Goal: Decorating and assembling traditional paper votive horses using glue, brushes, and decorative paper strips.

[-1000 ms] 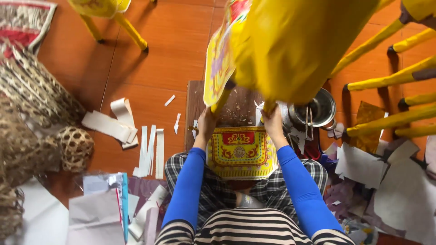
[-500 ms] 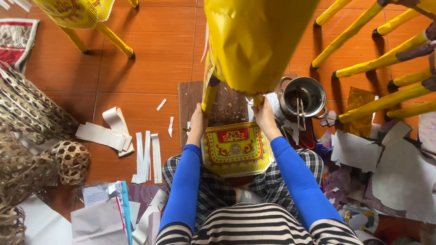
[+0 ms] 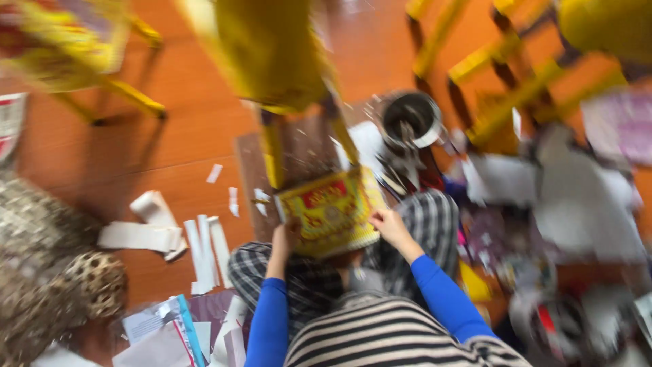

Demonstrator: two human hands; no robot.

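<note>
Yellow printed sheet (image 3: 331, 212) on the lap — left hand (image 3: 285, 234) grips its left edge; right hand (image 3: 387, 223) its right

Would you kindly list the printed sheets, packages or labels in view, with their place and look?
Decorated paper panel: centre, over the lap, between the left hand and right hand; roughly square, yellow with red patterns.
Printed paper stack: floor at lower left; flat sheets, white with blue and red edges.
Patterned sheet: far left edge; red and white, blurred.
No screens in view.
</note>
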